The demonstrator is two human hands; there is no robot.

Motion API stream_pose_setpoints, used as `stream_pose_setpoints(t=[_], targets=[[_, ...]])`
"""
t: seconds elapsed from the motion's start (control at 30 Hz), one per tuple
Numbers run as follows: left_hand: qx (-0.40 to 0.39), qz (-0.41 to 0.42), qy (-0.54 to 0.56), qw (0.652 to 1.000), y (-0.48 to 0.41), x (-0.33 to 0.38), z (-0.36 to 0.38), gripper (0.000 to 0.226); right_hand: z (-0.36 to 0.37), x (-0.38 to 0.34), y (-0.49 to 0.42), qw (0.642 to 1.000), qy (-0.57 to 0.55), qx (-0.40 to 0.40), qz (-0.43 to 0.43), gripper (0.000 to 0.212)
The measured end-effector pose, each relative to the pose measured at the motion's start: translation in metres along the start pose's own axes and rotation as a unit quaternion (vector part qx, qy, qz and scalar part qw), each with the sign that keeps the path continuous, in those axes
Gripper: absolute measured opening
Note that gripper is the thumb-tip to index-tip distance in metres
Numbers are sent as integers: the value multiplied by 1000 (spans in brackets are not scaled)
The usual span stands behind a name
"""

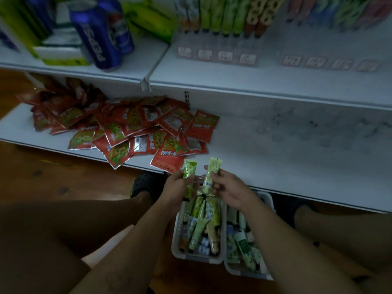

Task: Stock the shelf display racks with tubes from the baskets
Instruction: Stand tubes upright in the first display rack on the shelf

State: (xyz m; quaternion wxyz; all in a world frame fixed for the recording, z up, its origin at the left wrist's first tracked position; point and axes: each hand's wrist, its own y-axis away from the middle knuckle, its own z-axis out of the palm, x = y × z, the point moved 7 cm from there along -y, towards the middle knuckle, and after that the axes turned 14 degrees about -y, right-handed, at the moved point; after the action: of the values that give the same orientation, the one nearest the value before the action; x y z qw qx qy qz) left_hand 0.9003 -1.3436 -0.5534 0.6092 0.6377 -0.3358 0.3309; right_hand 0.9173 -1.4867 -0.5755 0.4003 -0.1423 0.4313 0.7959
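My left hand [178, 185] has its fingers curled round a bright green tube [189, 176], crimped end up. My right hand [230, 188] pinches a paler green tube [212, 174] just beside it, also crimped end up. Both hover over the left basket [175, 240], packed with loose tubes [198, 234]. A second basket [231, 271] touches it on the right. Beyond lies the lower shelf [286, 162], with a heap of red packets [135, 128]. On the upper shelf [254, 79], blurred, what look like display racks [214, 18] hold standing tubes.
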Motion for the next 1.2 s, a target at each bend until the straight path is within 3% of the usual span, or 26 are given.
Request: stream_pose_setpoints(t=[0.17, 0.27, 0.4, 0.53, 0.63, 0.83, 1.03, 1.2], targets=[[30, 33, -28, 999, 17, 27, 0, 9, 18, -17, 21, 999, 15, -36, -13, 33], [30, 79, -46, 995, 27, 51, 2, 15, 35, -31, 32, 995, 82, -37, -38, 23], [32, 160, -76, 984, 41, 90, 6, 18, 63, -59, 44, 992, 84, -39, -87, 17], [89, 234, -145, 957, 52, 123, 2, 16, 99, -89, 61, 985, 73, -108, -115, 18], [97, 263, -117, 953, 61, 152, -3, 12, 119, -112, 72, 973, 94, -127, -166, 15], [76, 319, -104, 939, 79, 215, -8, 16, 143, -160, 93, 937, 195, -82, -278, 7], [66, 328, -110, 936, 80, 266, -15, 22, 162, -215, 112, 906, 244, -33, -344, 16], [72, 352, -159, 920, 73, 310, -18, 28, 191, -264, 127, 835, 365, -8, -411, 30]])
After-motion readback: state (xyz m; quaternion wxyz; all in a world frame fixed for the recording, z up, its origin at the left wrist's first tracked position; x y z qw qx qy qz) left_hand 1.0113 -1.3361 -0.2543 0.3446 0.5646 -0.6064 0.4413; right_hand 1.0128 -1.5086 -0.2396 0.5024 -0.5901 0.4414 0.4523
